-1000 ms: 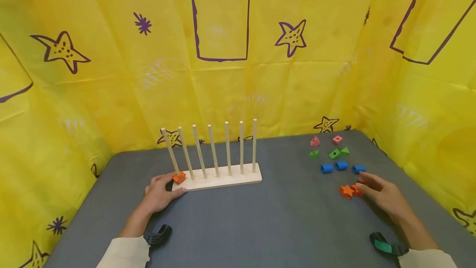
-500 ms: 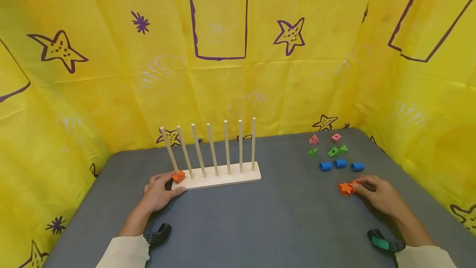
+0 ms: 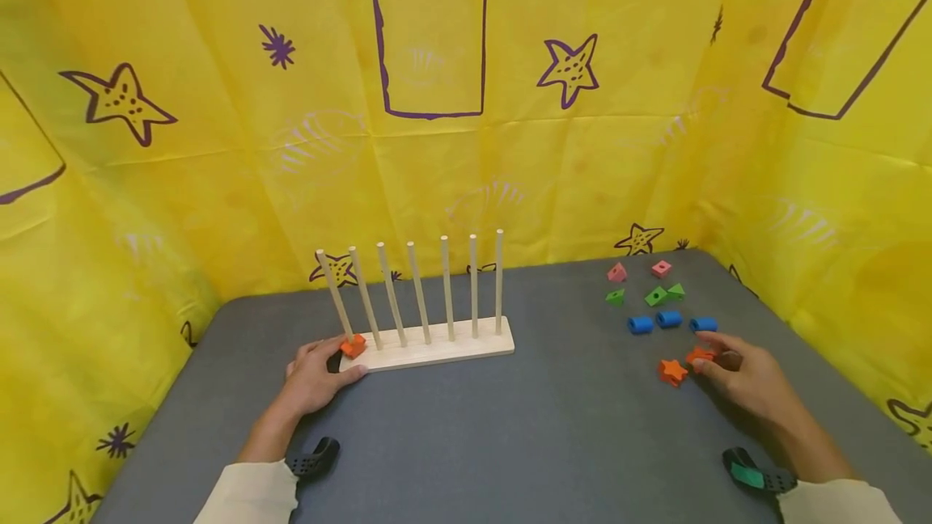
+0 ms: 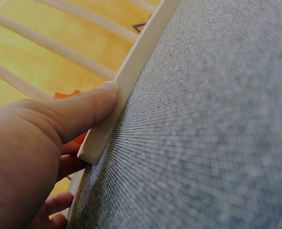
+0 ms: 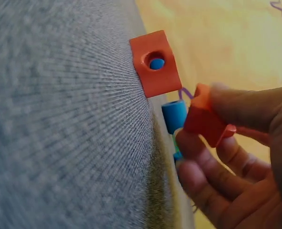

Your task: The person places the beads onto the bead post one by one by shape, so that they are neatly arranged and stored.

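Note:
At the left end of a pale wooden peg rack, my left hand grips the base, thumb along its front edge and fingers behind. An orange star-shaped bead sits at the foot of the leftmost peg. Over on the right, my right hand pinches another orange star bead between thumb and fingers. Just left of it, a third orange star bead lies on the table, its hole showing in the right wrist view.
Behind the right hand lie three blue cylinder beads, green triangular beads and two pink beads. The dark grey table ends at a yellow cloth with purple drawings. Several bare pegs stand upright on the rack.
My right hand has closed on one orange star bead and drawn it slightly apart from its neighbour, which has turned and shifted a little left. The left hand holds still on the rack.

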Demonstrator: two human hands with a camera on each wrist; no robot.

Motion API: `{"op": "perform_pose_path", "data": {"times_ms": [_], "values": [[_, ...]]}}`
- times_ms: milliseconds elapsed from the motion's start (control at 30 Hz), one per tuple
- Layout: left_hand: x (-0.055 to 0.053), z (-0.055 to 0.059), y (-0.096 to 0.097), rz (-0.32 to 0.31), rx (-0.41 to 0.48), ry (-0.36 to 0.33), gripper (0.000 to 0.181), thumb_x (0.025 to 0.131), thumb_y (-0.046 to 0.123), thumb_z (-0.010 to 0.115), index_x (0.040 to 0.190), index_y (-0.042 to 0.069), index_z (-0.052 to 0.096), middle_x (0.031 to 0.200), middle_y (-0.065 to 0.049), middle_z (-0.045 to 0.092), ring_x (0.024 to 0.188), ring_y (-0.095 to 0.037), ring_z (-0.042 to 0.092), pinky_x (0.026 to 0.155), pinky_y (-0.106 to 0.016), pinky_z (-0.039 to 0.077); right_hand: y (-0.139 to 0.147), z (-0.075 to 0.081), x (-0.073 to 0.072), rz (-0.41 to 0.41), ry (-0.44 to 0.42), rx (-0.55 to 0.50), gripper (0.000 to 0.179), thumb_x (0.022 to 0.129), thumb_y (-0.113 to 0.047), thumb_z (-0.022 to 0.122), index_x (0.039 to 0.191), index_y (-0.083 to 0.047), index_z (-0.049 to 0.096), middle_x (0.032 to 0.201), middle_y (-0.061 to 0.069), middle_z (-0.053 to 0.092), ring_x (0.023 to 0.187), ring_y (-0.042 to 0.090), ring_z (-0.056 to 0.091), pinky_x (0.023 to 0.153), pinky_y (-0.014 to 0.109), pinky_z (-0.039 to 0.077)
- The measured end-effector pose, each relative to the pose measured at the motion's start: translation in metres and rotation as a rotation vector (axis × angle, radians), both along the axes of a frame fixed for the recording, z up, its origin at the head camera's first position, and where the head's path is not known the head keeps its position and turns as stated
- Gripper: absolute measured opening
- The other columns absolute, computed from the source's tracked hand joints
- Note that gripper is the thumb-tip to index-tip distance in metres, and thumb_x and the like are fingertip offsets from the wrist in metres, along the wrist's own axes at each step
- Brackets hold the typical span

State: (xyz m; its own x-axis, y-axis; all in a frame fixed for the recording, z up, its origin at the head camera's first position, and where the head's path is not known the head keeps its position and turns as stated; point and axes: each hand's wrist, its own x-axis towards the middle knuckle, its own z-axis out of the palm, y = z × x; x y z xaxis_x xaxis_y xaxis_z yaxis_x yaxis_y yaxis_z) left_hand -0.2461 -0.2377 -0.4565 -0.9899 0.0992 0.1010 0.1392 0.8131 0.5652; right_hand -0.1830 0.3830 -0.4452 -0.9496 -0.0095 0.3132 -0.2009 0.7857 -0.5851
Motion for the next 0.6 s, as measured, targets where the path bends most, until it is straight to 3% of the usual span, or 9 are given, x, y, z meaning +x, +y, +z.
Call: {"op": "perform_pose_path", "data": {"times_ms": [100,200,433,600], "values": [[-0.003,-0.002,0.002,-0.008,0.001,0.015,0.077,0.084,0.042,0.074,0.141,-0.002,0.046,0.139,-0.025,0.045,0.128,-0.048,0.024,0.094,-0.063,0.015,0.0,0.009,0.003,-0.013,-0.061,0.016,0.054,0.09,-0.025,0.071,0.128,0.009,0.054,0.109,0.029,0.06,0.091,0.044,0.064,0.07,0.046,0.053],[-0.003,-0.001,0.001,-0.009,0.008,0.023,0.077,0.083,0.041,0.075,0.14,-0.002,0.047,0.139,-0.025,0.046,0.128,-0.047,0.024,0.094,-0.063,0.015,-0.003,0.016,0.005,-0.001,-0.111,0.014,0.053,0.092,-0.029,0.068,0.125,0.011,0.055,0.117,0.035,0.056,0.096,0.049,0.061,0.071,0.051,0.052],[-0.002,-0.001,0.001,-0.007,0.019,0.014,0.077,0.083,0.041,0.075,0.141,-0.002,0.046,0.139,-0.025,0.046,0.128,-0.047,0.025,0.094,-0.063,0.015,-0.011,0.027,0.006,0.022,-0.131,-0.085,0.044,0.093,-0.029,0.066,0.121,0.003,0.056,0.115,0.026,0.06,0.1,0.045,0.062,0.07,0.038,0.054],[-0.002,-0.003,0.0,-0.003,0.021,0.019,0.078,0.083,0.042,0.075,0.141,-0.002,0.046,0.138,-0.025,0.046,0.127,-0.047,0.025,0.094,-0.064,0.015,-0.021,0.036,0.006,0.093,-0.057,-0.174,0.033,0.092,-0.019,0.068,0.117,0.0,0.057,0.106,0.016,0.065,0.093,0.021,0.067,0.069,0.024,0.053]]}}
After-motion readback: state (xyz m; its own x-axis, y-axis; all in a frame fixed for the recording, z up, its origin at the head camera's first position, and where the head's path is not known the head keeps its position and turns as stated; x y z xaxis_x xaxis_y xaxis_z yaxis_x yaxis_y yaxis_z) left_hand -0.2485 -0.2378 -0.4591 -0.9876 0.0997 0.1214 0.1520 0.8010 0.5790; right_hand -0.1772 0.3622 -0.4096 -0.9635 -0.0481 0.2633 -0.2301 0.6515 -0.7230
